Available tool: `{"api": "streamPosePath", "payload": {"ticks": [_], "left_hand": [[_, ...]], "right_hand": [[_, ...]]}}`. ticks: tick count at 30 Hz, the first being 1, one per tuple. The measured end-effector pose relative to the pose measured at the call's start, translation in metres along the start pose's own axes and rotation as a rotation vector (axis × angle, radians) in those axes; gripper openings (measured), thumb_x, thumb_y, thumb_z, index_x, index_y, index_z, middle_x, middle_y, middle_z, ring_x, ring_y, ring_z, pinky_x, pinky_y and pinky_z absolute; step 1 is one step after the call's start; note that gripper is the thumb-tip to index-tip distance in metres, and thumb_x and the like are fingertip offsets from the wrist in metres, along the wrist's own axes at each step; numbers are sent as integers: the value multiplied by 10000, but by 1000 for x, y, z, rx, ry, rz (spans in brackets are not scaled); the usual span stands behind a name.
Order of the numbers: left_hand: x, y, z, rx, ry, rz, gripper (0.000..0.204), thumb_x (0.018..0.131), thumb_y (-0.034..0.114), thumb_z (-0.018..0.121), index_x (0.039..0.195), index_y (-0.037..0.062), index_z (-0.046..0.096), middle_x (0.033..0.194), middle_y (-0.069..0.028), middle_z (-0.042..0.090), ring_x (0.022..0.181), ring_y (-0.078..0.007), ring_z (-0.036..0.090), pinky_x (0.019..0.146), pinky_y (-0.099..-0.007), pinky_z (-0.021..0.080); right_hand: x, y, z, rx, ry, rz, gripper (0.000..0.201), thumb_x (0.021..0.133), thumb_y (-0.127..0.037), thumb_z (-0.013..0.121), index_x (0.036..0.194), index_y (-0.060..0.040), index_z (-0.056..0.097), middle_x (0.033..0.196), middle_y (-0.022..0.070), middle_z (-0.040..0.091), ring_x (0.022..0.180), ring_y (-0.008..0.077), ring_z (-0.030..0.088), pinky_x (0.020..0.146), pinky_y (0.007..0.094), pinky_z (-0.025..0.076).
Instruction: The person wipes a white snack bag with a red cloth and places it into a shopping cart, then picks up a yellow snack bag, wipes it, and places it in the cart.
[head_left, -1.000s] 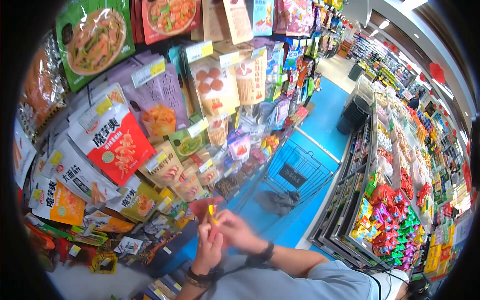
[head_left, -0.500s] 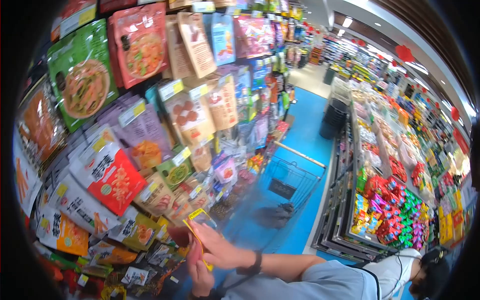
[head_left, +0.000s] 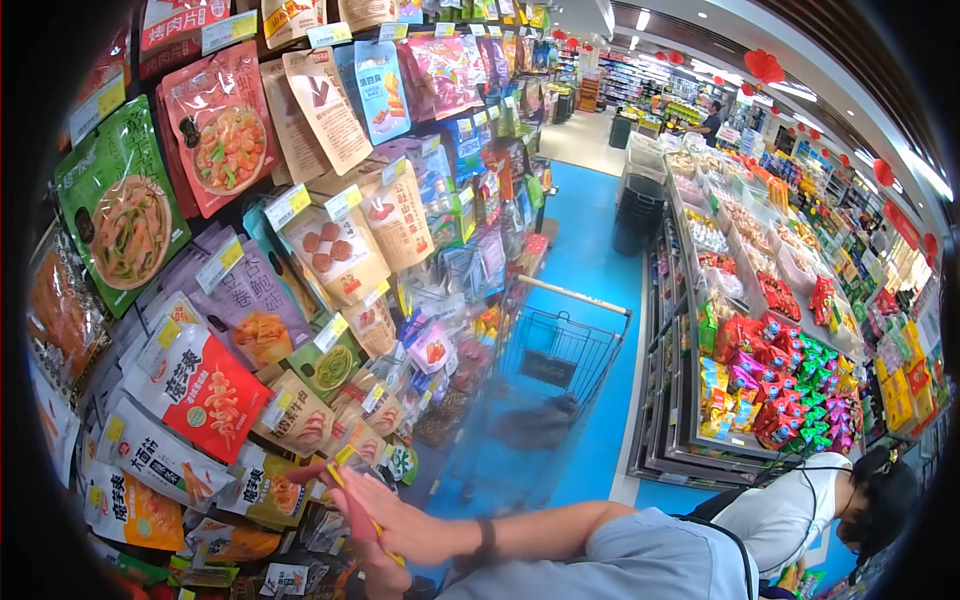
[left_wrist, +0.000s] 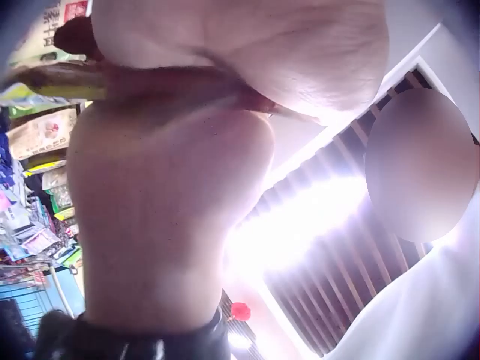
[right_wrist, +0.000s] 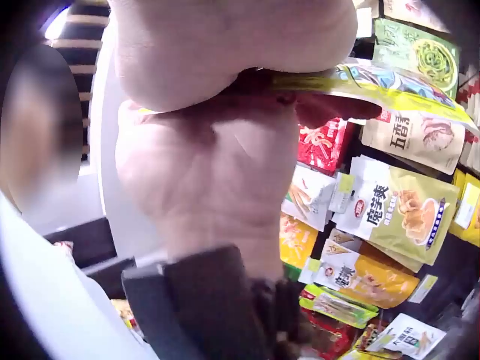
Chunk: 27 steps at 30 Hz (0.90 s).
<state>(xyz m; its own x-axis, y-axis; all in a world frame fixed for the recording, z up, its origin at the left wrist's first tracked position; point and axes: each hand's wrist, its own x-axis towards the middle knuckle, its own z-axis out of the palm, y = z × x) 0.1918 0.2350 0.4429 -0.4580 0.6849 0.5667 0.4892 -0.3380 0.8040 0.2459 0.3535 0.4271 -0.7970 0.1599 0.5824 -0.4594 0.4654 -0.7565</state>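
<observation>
A thin, glossy, yellow-edged packet [right_wrist: 390, 86] with a colourful print lies sandwiched between my two hands. In the head view my right hand [head_left: 395, 520] lies flat along it, fingers straight and pointing to the shelf. My left hand [head_left: 378, 570] presses from the other side, mostly hidden behind the right; its fingers show dark under the packet in the right wrist view. Both palm heels meet in the left wrist view, where the right hand [left_wrist: 161, 202] stands below the left hand [left_wrist: 240, 45]. Only the packet's yellow edge and a reddish part show from above.
Hanging snack pouches [head_left: 215, 390] fill the rack close at left, just beyond my fingertips. A blue wire shopping cart [head_left: 550, 370] stands ahead. A stepped candy display [head_left: 790, 380] is across the aisle, with another person [head_left: 800, 500] leaning in front.
Both hands with the packet have shifted left and down in the head view. My fingers went from working around the packet to lying flat along it. The other person has come further into view.
</observation>
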Motion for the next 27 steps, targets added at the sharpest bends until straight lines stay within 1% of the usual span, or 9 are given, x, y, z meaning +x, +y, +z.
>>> {"api": "streamPosePath", "payload": {"ticks": [6,9,13,15,18,21,23,25,27], "left_hand": [[-3,13,7,165,-99,86,790,1163,485,443,1659,-106,276,1750,-389,169,1596,-544,300,1275,-573,319],[0,20,9,301,-126,111,804,1158,487,455,1659,-113,267,1745,-398,173,1587,-555,315,1268,-574,332],[-1,17,-4,426,-189,59,940,1141,562,429,1689,-129,103,1751,-392,139,1615,-543,244,1284,-560,289],[-6,8,-12,314,-216,-36,956,1151,632,329,1714,-86,42,1785,-342,92,1655,-488,178,1316,-561,206],[-8,-1,-5,20,41,-120,1046,1114,708,337,1721,-71,-7,1805,-287,105,1650,-437,238,1321,-535,248],[4,4,-3,-432,200,-137,949,1129,709,202,1752,8,62,1837,-167,91,1676,-357,189,1342,-518,190],[1,4,-12,-461,151,-223,984,1093,775,187,1768,76,31,1842,-139,89,1679,-356,175,1347,-517,181],[-8,-18,-11,-578,83,-212,1026,1071,812,209,1768,86,7,1845,-127,80,1683,-354,165,1348,-524,172],[1,1,-1,-458,27,-127,1090,1038,852,237,1765,78,-8,1848,-138,6,1692,-360,107,1350,-552,144]], "right_hand": [[24,-7,-4,553,92,81,905,1137,-687,208,1768,-68,17,1850,132,24,1706,300,21,1362,479,58],[25,-5,-1,659,107,101,912,1139,-684,226,1766,-57,13,1848,124,40,1703,281,42,1362,462,69],[27,-3,0,659,96,151,909,1147,-662,239,1760,-32,4,1848,129,38,1702,274,45,1361,455,71],[25,-5,-2,625,101,84,914,1145,-663,246,1760,-31,5,1847,148,36,1705,291,35,1360,469,59],[21,-8,-2,246,56,-12,928,1134,-677,257,1762,-37,17,1842,190,23,1708,332,16,1357,496,42],[10,-2,-3,-133,-53,-130,938,1119,-688,283,1765,-47,53,1827,258,-2,1701,403,-3,1353,540,25],[6,1,-6,-301,-126,-159,930,1121,-679,288,1764,-46,64,1824,268,-5,1699,413,-5,1353,549,26],[1,13,-3,-251,-84,-160,931,1117,-641,365,1763,-43,64,1825,264,-14,1700,411,-20,1354,557,20],[-3,20,0,-160,-9,-145,943,1112,-623,407,1763,-43,49,1826,259,-22,1700,409,-27,1355,553,20]]}}
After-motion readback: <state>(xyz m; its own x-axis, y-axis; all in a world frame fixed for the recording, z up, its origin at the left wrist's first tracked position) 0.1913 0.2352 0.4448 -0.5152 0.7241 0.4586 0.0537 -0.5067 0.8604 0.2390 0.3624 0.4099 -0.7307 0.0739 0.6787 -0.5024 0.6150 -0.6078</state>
